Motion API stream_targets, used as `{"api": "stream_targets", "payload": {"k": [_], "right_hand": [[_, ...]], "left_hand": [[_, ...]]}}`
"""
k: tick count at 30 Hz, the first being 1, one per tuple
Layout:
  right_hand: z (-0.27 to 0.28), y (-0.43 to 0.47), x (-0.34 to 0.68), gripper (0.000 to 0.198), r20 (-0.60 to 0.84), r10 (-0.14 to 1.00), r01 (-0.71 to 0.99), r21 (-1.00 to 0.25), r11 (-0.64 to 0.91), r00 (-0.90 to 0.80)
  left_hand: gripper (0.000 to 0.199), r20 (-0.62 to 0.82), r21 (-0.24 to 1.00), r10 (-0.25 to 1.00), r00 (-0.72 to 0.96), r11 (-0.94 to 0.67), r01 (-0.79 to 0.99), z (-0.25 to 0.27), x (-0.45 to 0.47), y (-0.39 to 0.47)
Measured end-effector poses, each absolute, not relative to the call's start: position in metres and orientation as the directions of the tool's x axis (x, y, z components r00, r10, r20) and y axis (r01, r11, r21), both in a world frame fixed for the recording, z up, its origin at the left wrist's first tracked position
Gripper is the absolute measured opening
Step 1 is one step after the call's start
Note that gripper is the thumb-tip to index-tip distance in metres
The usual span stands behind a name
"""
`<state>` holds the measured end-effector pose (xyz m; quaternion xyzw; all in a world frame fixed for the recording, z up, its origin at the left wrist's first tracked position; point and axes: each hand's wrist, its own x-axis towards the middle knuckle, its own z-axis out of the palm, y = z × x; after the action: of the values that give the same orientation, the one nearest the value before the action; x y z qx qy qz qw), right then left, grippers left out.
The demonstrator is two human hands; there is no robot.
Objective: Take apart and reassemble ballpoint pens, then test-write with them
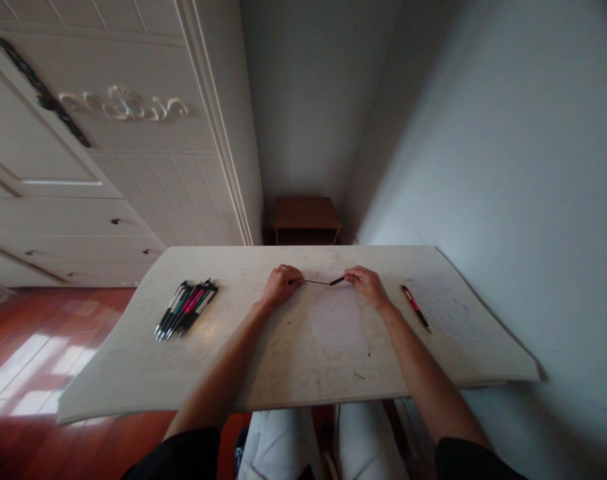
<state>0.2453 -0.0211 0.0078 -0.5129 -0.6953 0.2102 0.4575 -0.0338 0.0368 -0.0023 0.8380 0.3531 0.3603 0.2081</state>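
One left grip [283,283] and one right grip [367,284] made two in all, with one thin dark rod [316,282] in the left and one short black tube [337,281] in the right. Left of the left grip lay one bunch of pens [186,308], overlapping too closely for a sure count. Right of the right grip lay one red-and-black pen [414,307]. There were two sheets of paper, one near sheet [336,321] between the grips and one far sheet [448,308] right of them both. One counter [253,267] lay beneath both grips.
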Motion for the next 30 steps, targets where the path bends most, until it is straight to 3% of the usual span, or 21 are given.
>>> {"api": "stream_targets", "payload": {"k": [13,30], "right_hand": [[0.007,-0.021,0.261,0.029,0.369,0.928,0.525,-0.779,0.343,-0.058],[0.005,-0.020,0.269,0.025,0.298,0.952,0.487,-0.843,0.229,0.067]], "left_hand": [[0.007,0.450,0.607,0.745,0.492,-0.659,0.444,-0.003,-0.035,0.039],[0.009,0.438,0.636,0.747,0.500,-0.651,0.414,-0.003,-0.037,0.040]]}}
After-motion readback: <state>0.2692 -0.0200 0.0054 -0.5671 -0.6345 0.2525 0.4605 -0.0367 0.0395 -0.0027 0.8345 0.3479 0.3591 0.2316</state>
